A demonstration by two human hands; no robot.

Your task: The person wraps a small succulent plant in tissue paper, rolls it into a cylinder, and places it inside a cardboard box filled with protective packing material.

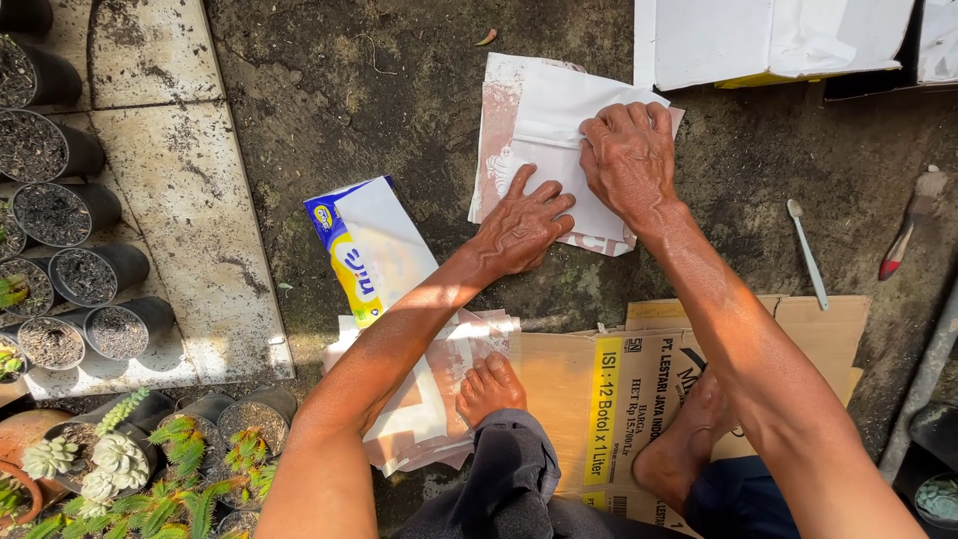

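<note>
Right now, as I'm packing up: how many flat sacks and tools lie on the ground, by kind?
Flat paper sacks: 3
White plastic spoon: 1
Red-handled brush: 1
Total: 5

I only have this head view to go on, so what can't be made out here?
- Folded white paper: its middle is covered by the left hand and right hand.
- White box: cut off by the top edge.
- Grey pipe: cut off at the right edge.
- Flattened cardboard: partly hidden by legs and feet.
</note>
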